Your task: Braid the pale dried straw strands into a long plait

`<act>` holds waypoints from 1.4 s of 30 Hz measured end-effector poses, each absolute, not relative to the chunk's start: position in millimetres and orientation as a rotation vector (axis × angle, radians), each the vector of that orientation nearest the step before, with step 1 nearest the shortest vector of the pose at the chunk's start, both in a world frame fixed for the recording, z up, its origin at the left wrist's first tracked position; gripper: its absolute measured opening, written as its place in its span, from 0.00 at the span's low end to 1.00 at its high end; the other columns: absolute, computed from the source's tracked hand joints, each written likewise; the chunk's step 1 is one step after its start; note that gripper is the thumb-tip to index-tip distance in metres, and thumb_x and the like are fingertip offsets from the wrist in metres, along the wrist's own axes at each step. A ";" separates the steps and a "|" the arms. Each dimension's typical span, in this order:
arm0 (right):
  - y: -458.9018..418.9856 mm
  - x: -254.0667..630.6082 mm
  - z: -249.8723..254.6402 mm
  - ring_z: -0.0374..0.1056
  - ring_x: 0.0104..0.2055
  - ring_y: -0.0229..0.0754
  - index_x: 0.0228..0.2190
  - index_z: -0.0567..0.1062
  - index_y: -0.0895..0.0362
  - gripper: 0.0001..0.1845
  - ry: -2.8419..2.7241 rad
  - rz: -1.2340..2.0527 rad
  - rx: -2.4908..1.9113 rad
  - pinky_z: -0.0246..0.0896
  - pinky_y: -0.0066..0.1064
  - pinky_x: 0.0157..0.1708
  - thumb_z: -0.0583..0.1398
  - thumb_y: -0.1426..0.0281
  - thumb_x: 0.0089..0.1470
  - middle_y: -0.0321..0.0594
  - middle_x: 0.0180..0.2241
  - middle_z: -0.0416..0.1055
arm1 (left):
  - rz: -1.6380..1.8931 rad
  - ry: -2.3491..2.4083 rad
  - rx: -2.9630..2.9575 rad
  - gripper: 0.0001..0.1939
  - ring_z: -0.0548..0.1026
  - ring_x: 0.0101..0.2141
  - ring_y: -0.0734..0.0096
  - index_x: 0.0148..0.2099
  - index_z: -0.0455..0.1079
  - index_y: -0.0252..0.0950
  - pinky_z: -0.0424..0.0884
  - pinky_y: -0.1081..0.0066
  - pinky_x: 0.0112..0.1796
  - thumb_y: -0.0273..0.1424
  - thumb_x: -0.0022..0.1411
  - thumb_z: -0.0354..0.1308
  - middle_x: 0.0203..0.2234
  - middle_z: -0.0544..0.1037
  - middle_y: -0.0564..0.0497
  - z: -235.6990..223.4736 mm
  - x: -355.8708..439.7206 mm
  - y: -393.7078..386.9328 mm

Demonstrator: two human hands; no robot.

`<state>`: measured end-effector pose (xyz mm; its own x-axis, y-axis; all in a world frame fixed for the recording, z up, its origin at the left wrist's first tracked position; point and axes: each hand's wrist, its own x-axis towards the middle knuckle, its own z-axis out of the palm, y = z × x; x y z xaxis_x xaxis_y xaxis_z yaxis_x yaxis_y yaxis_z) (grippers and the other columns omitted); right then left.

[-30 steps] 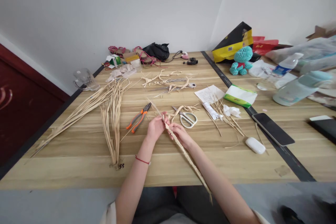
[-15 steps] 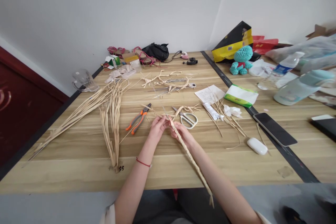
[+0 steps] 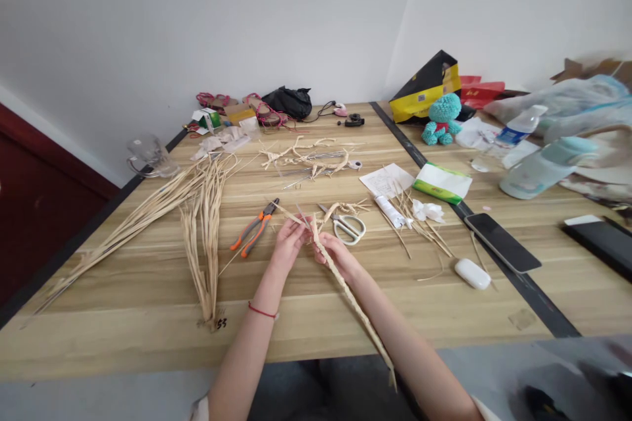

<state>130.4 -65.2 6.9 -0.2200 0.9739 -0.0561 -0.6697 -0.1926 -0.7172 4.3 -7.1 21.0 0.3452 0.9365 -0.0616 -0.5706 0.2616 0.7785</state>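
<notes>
A long pale stem wrapped in straw strip [image 3: 351,299] slants from between my hands down past the table's front edge. My right hand [image 3: 336,254] is closed around its upper part. At the top end, my left hand [image 3: 290,240] pinches a loose straw strip [image 3: 285,212] that sticks out to the upper left. A thin wire also rises by the left fingers. Just beyond my right hand lie white-handled scissors [image 3: 349,229] and a short wrapped branch [image 3: 340,208]. Orange-handled pliers [image 3: 254,228] lie left of my left hand.
Long straw bundles [image 3: 210,230] spread over the left side, near a glass mug [image 3: 153,156]. Finished-looking wrapped branches [image 3: 328,161] lie farther back. To the right are a white tube [image 3: 390,210], a phone [image 3: 502,242], a white case [image 3: 473,273] and a bottle [image 3: 548,168].
The straw strip at the stem's top has swung from pointing up along the stem to sticking out leftward. My left hand has drawn slightly away from the stem. The view has shifted slightly.
</notes>
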 end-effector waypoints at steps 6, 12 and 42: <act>-64.6 129.0 7.0 0.56 0.18 0.30 0.26 0.69 0.59 0.09 -0.675 1.750 -0.563 0.51 0.23 0.18 0.62 0.67 0.45 0.33 0.22 0.63 | 1.049 0.579 0.756 0.19 0.74 0.35 0.74 0.45 0.69 0.34 0.70 0.75 0.37 0.26 0.49 0.63 0.38 0.75 0.49 19.4 -1.0 -8.0; -65.3 127.5 7.8 0.55 0.18 0.30 0.25 0.69 0.59 0.09 -0.687 1.748 -0.609 0.52 0.23 0.18 0.62 0.66 0.46 0.33 0.20 0.63 | 0.978 0.484 0.832 0.25 0.72 0.38 0.69 0.50 0.67 0.35 0.69 0.72 0.37 0.30 0.48 0.64 0.40 0.73 0.46 29.0 -3.9 -14.9; -76.7 114.7 8.1 0.58 0.20 0.31 0.28 0.70 0.57 0.10 -0.784 1.788 -0.641 0.54 0.23 0.18 0.64 0.67 0.43 0.32 0.22 0.64 | 0.881 0.379 0.730 0.11 0.64 0.22 0.79 0.30 0.54 0.35 0.61 0.73 0.26 0.20 0.44 0.52 0.24 0.64 0.54 42.3 -8.7 -22.2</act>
<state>114.7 -76.7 8.1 -0.3226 0.9446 -0.0603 -0.5958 -0.2522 -0.7625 -8.7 -22.2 42.3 0.5930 0.8052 -0.0088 -0.5605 0.4206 0.7134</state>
